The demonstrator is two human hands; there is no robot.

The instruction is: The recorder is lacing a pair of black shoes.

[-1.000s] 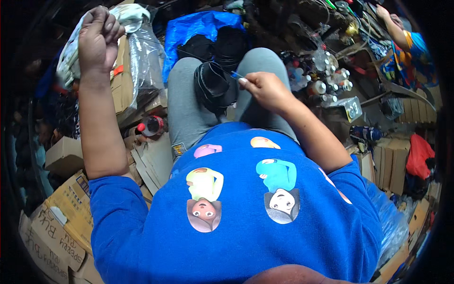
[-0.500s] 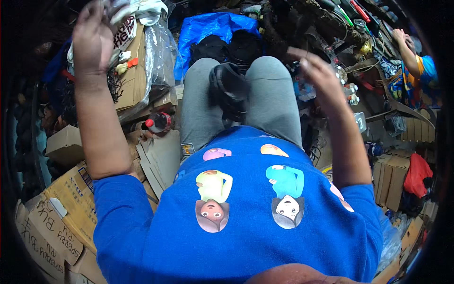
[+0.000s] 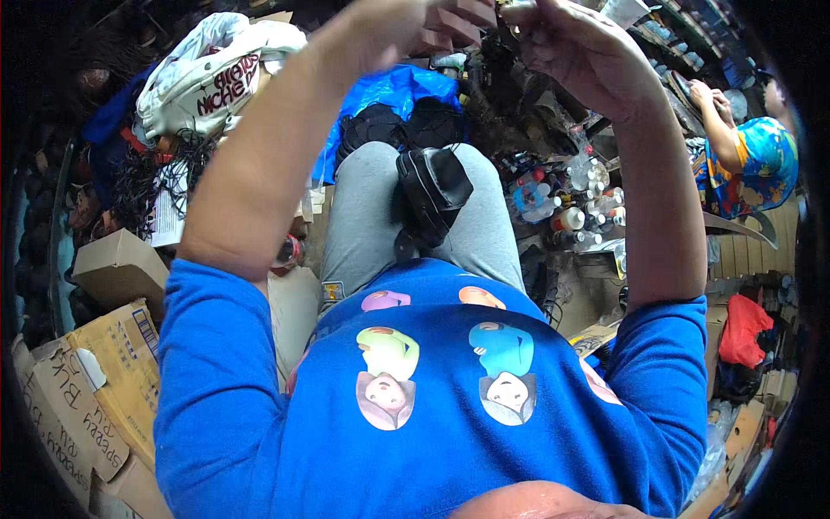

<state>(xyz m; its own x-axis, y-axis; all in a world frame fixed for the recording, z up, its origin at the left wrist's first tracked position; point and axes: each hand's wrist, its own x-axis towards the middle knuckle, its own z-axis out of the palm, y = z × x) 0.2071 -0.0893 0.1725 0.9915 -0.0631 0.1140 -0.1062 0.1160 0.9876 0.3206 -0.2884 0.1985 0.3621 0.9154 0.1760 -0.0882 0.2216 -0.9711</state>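
Both my hands are raised at the upper edge, close together, and partly cut off by it. My left hand [image 3: 393, 33] has its fingers bent toward the right; they are slightly blurred, and whatever they hold is hidden. My right hand [image 3: 592, 60] has its fingers curled in toward the left one. Something small and pale shows at its fingertips, too little to name. Between my thighs rests a black, shiny leather-like item [image 3: 437, 186], touched by neither hand; its kind is unclear.
A blue plastic sheet [image 3: 402, 91] and dark rounded items lie beyond my knees. Several bottles [image 3: 575, 216] stand at right, where another person [image 3: 756, 164] sits handling something dark. Cardboard boxes [image 3: 121, 268] and a white printed cloth bag [image 3: 220, 78] are at left.
Both hands have moved up and inward from far apart and now nearly meet at the upper edge. The black item shows more plainly on my lap.
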